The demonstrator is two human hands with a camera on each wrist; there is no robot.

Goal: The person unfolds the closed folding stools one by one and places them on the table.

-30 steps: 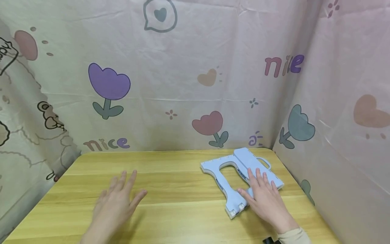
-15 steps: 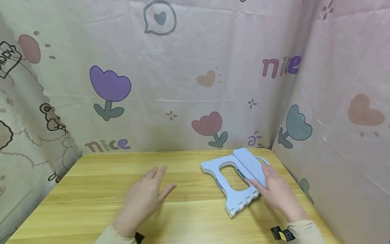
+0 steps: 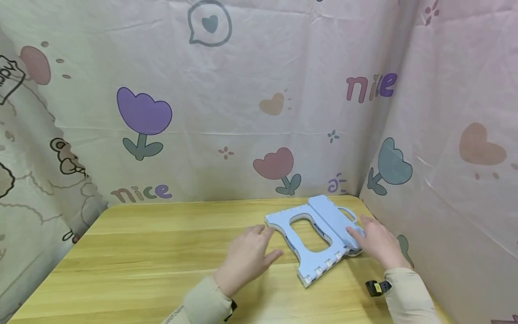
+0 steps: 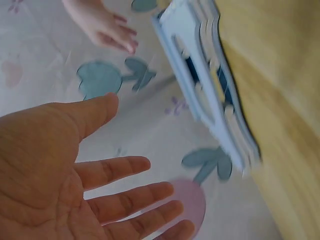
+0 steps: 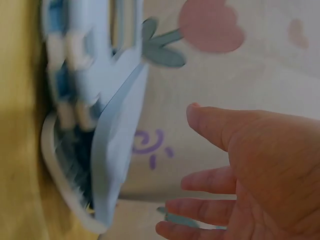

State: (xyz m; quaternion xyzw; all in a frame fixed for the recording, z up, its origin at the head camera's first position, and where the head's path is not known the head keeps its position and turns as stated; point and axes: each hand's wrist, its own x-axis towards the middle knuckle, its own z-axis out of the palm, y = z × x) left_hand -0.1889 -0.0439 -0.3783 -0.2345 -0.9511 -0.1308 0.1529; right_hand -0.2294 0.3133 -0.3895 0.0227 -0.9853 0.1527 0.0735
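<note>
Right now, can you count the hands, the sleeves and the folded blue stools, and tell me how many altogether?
Left hand and right hand: 2
Left sleeve and right sleeve: 2
Folded blue stool: 1
Total: 5

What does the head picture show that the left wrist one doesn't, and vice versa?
Only the head view shows a purple tulip print, a thin blue loop handle and both beige fabric sleeves. Only the left wrist view shows the creased palm of the left hand. Both show that hand, the right hand, the pale blue plastic frame, the yellowish wooden table and the white patterned cloth.
</note>
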